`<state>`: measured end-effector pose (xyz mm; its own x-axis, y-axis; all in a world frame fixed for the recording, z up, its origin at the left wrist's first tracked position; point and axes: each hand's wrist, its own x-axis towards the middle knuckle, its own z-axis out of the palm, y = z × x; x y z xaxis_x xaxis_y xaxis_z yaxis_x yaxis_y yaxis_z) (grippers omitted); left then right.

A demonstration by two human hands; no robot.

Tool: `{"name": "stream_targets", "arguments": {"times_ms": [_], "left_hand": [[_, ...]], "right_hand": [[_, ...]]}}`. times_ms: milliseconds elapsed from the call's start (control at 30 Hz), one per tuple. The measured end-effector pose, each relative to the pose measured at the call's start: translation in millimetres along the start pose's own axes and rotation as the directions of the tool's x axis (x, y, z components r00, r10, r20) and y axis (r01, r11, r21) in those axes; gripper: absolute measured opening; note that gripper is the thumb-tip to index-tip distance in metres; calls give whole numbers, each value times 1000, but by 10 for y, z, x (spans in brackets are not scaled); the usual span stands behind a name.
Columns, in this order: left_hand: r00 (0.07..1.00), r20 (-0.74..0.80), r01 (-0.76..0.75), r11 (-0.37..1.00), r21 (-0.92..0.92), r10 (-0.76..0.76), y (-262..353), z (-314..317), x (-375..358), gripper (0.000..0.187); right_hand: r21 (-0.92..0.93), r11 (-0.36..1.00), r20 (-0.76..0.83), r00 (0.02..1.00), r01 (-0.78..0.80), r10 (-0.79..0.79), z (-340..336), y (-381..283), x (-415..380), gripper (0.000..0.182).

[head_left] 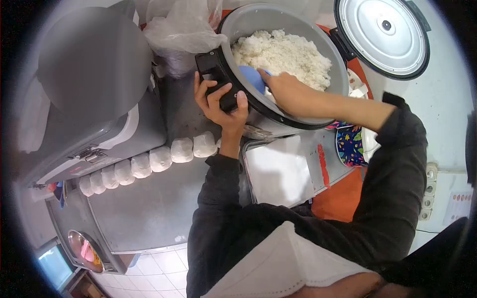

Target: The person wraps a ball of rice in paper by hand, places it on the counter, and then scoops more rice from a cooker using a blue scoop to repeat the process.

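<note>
A large rice cooker (246,111) stands uncovered with a mound of white rice (285,54) inside. My left hand (222,105) is at its near left side, fingers curled against the black handle (209,67) on the rim. My right hand (288,94) reaches into the pot, closed on a rounded blue scoop (252,78). That scoop lies low along the inner wall beside the rice, and my fingers hide part of it. The cooker's round metal lid (385,30) is swung back on its hinge at the far right.
Several white wrapped bundles (160,159) stand in a row along a grey cool box (119,119). White paper (278,169) lies on a tray below the cooker. A plastic bag (179,30), patterned paper bowls (349,146) and a metal bowl (74,239) are around.
</note>
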<state>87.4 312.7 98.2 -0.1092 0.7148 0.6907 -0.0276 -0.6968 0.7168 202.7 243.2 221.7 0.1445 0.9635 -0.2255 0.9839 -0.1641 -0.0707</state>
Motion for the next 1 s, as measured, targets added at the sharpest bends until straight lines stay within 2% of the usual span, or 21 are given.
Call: {"name": "stream_targets", "arguments": {"times_ms": [33,100,167,233,267,367,400,433,467,500,533,567,633,667,700,767,833,900,933,967,1000], "left_hand": [[1000,-19,-3,1000,-1,3,-20,17,22,22],[999,-23,-49,998,-39,48,-62,32,9,22],[998,-57,-23,997,-73,19,-68,106,9,21],[997,-82,-14,993,-118,5,-33,67,-9,21],[998,-66,-15,994,-107,8,-20,45,-9,21],[996,-82,-41,993,-113,32,-76,88,-17,20],[994,-92,-65,989,-131,53,-104,107,-15,20],[995,-89,-65,990,-124,54,-111,105,-18,20],[994,-94,-62,991,-115,51,-106,101,-31,21],[993,-105,-68,992,-108,57,-108,110,-17,21],[992,-107,-73,992,-101,62,-106,97,-14,21],[994,-87,-70,993,-98,62,-105,76,-17,22],[994,-68,-85,993,-84,80,-126,77,-11,23],[995,-76,-62,995,-73,57,-132,84,-37,22],[996,-84,-45,997,-66,39,-123,94,-42,22],[993,-69,-99,995,-28,96,-44,52,9,24],[998,-22,-64,998,6,64,-1,5,28,28],[996,10,-92,996,15,92,15,-47,39,30],[996,92,9,1000,-13,-8,117,-100,56,31],[978,176,122,992,-29,-115,214,-168,45,33],[975,213,64,998,19,-67,273,-245,30,38]], "right_hand": [[-16,1000,-4,1000,10,-10,-91,3,-103,69],[-195,978,102,991,-68,89,-358,-73,-387,50],[-198,974,146,979,-114,144,-365,-136,-347,56],[-24,999,-1,1000,23,-23,-167,-55,-105,68],[37,997,54,996,-74,72,-138,-72,-70,65],[88,996,-2,1000,15,-15,-359,124,-354,56],[60,962,-192,949,266,-250,-243,400,-352,46],[66,961,-192,948,270,-254,-308,323,-279,46],[220,973,-10,998,66,-66,-431,165,-202,46],[325,933,189,977,-157,98,-508,81,-124,46],[439,863,288,949,-250,128,-415,183,-3,45],[437,867,290,950,-240,117,-348,262,11,45],[674,685,350,936,-277,35,-259,455,-9,44],[732,618,350,937,-287,20,-229,562,-51,41],[742,615,333,943,-269,11,-204,656,-54,41],[889,356,332,941,-288,-69,-188,740,-118,36],[918,319,266,962,-235,-57,-170,751,-247,35],[982,75,181,976,-172,-122,-118,794,-407,39],[994,14,109,987,-108,-118,-120,752,-598,42],[991,-2,132,983,-133,-129,-117,712,-813,42],[996,-54,68,993,-73,-100,-93,675,-1035,41]]}}
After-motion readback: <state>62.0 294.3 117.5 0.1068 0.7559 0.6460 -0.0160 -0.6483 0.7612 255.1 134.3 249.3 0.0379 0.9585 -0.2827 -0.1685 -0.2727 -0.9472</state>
